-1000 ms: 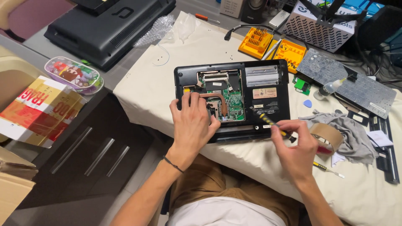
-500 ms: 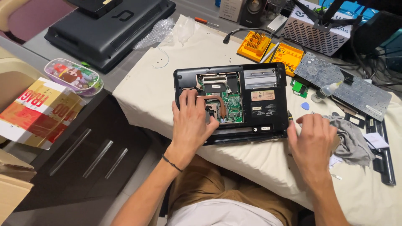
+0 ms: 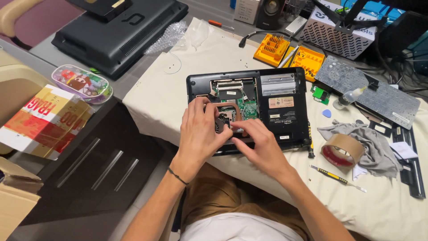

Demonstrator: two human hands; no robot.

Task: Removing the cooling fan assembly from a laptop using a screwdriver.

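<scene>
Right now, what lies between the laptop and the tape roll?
In the head view, a screwdriver lies at the laptop's right edge; toward the tape roll, bare cloth.

Both forearms reach in from the near edge; the left hand [image 3: 200, 129] lies palm down, fingers spread, and the right hand [image 3: 261, 143] touches it, fingertips curled inward.

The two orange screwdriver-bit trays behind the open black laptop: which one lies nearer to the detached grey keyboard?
The right orange bit tray, lying beside the grey keyboard; the left orange bit tray sits farther away, near the black cable.
</scene>
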